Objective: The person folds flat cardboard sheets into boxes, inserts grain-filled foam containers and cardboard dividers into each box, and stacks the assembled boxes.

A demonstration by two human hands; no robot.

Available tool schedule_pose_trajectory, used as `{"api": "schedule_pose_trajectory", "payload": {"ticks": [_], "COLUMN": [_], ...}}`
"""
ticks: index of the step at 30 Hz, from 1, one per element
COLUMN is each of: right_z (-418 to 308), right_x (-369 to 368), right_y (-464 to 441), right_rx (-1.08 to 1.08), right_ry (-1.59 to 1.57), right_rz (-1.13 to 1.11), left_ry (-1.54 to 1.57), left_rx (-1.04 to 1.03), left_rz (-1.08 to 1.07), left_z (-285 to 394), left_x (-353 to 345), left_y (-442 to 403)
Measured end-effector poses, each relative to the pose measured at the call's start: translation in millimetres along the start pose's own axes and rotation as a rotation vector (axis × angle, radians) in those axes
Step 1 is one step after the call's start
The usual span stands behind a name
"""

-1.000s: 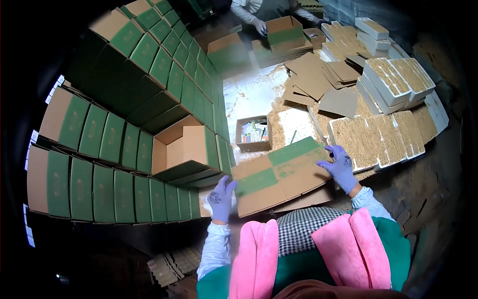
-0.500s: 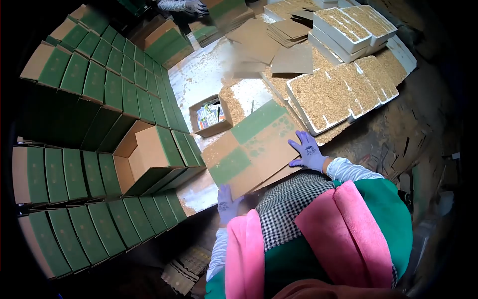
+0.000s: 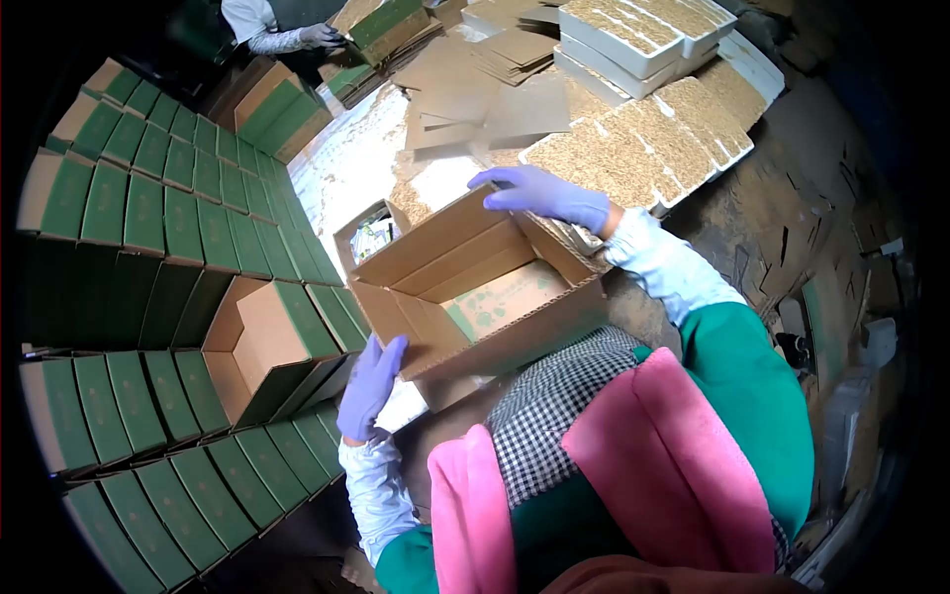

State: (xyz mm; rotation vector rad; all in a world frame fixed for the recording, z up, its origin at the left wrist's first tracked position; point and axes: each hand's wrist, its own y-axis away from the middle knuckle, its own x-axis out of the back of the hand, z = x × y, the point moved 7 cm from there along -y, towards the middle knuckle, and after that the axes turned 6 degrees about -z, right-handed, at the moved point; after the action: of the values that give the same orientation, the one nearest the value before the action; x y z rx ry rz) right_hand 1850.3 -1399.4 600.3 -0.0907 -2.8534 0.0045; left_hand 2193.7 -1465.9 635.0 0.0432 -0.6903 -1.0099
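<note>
An opened cardboard box point(image 3: 480, 287) stands in front of my body, its open top facing me and green print showing on its inner floor. My right hand point(image 3: 544, 195), in a purple glove, grips its far right corner with the fingers over the rim. At the near left corner my left hand point(image 3: 370, 388), also gloved, holds the box's left end; its fingertips are at the rim. Behind the box sits a small carton point(image 3: 374, 236) with printed packets inside, partly hidden by the box.
Green-and-brown boxes point(image 3: 139, 208) are stacked in rows at the left, one open box point(image 3: 259, 346) among them. White trays of grainy material point(image 3: 653, 139) lie at the upper right, near flat cardboard pieces point(image 3: 485, 104). A co-worker point(image 3: 282, 35) stands at the top left.
The flat cardboard has become an open box with raised walls. My right hand has moved to its far corner, my left to its left end. The view has shifted right and down.
</note>
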Motion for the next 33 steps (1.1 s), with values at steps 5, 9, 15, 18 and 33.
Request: {"api": "schedule_pose_trajectory", "payload": {"ticks": [5,9,15,18,33], "right_z": [13,39,20,-30,-50], "right_x": [-70,-56,-21,-31,-101], "right_y": [7,22,67,149,82], "right_rx": [0.006,-0.167,0.038,0.288,-0.072], "right_ry": [0.523,0.422,0.058,0.311,-0.385], "right_rz": [0.407,-0.003,0.584,0.619,0.219], "left_ry": [-0.769,-1.026,-0.885,-0.758,0.708], "left_rx": [-0.474,-0.435,-0.563,-0.583,-0.432], "left_rz": [0.042,0.397,0.543,0.240,0.470], "left_z": [28,32,51,15,-98], "left_x": [-105,-80,-80,-111,-28], "left_y": [-46,-61,-47,-52,-19]}}
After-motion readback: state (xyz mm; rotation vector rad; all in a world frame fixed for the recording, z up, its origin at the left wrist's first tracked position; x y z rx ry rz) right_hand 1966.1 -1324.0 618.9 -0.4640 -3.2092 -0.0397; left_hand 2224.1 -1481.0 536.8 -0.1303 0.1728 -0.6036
